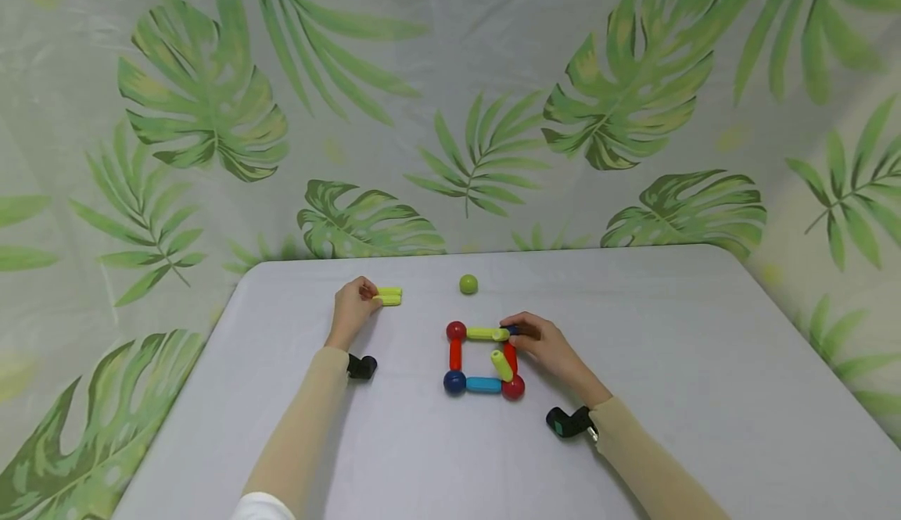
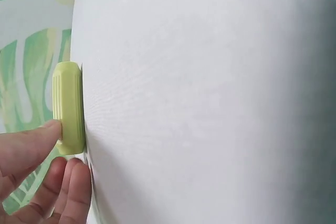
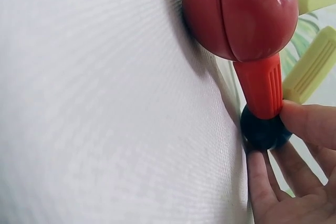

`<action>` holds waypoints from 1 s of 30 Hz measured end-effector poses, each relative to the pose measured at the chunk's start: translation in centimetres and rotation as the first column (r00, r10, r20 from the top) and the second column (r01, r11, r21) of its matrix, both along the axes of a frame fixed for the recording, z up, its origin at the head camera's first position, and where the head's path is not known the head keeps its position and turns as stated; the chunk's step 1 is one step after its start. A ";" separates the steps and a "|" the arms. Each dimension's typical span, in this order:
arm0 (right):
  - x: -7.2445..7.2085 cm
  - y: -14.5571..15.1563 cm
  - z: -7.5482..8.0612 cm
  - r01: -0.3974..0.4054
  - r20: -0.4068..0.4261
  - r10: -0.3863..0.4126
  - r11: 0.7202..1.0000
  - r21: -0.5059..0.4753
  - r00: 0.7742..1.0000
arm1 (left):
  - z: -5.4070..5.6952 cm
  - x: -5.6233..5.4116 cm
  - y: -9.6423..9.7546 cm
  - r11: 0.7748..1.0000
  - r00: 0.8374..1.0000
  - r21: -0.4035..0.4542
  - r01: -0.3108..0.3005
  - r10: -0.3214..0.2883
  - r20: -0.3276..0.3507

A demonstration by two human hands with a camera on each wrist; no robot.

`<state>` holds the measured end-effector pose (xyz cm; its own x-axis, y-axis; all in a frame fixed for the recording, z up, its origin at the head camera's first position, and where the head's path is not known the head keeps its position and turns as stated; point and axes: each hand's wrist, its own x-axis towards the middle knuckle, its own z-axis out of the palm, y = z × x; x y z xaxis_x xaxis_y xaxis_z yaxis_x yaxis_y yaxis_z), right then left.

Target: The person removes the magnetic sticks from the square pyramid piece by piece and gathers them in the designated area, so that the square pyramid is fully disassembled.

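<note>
My left hand (image 1: 354,310) is at the left end of two yellow-green rods (image 1: 390,300) lying side by side. In the left wrist view, its thumb presses on a ribbed yellow-green rod (image 2: 68,108), with curled fingers at the rod's lower end. My right hand (image 1: 547,346) grips a dark blue ball (image 3: 265,129), the far right corner of a ball-and-rod square. A red rod (image 3: 260,87) joins this ball to a red ball (image 3: 241,17). Yellow-green rods stick up from the near right red ball (image 1: 513,387) and, apparently, from the gripped ball.
The square's left side has a red ball (image 1: 456,331), a red rod (image 1: 455,356) and a dark blue ball (image 1: 454,382). A light blue rod (image 1: 483,385) forms its near side. Beyond it lies a loose green ball (image 1: 468,284) on the white table (image 1: 676,332).
</note>
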<state>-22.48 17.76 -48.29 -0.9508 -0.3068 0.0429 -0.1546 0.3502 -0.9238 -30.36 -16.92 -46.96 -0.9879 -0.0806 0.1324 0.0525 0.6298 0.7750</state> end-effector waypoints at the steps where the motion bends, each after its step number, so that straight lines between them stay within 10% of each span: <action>1: 0.0 0.0 0.0 0.000 -0.002 0.000 1.000 0.002 1.000 | 0.0 0.0 0.0 1.000 1.000 0.000 -0.003 0.003 -0.002; 5: 0.0 0.1 -0.1 0.000 0.000 0.000 1.000 0.003 1.000 | 0.4 0.8 1.0 0.998 0.999 0.055 0.023 -0.021 -0.032; 9: 0.0 0.3 0.0 0.011 0.005 -0.011 1.000 0.014 1.000 | 1.2 2.7 4.3 0.961 0.976 0.169 0.217 -0.207 -0.075; 15: -0.2 0.3 -0.1 0.017 0.002 -0.017 1.000 0.019 1.000 | 1.6 5.9 10.8 0.825 0.860 0.265 0.498 -0.509 -0.033; 18: -0.2 0.3 -0.1 0.007 -0.021 -0.007 1.000 0.010 1.000 | 1.5 6.5 13.2 0.769 0.791 0.205 0.606 -0.610 -0.049; 21: -0.2 0.3 -0.1 -0.002 -0.033 0.002 1.000 -0.008 0.999 | 1.2 6.6 14.5 0.748 0.755 0.104 0.655 -0.649 -0.093; 25: -0.2 0.2 -0.1 -0.023 -0.035 0.022 0.999 -0.032 0.999 | 0.8 6.7 14.5 0.796 0.795 0.068 0.602 -0.589 -0.144; 30: -0.1 0.0 0.1 -0.021 -0.009 0.021 1.000 -0.018 1.000 | 0.0 6.9 13.5 0.830 0.864 0.242 0.503 -0.488 -0.120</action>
<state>-22.55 17.80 -48.15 -0.9437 -0.3259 0.0569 -0.1700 0.3303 -0.9285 -23.42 -3.40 -46.99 -0.8968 0.3798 0.2269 0.3477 0.2878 0.8923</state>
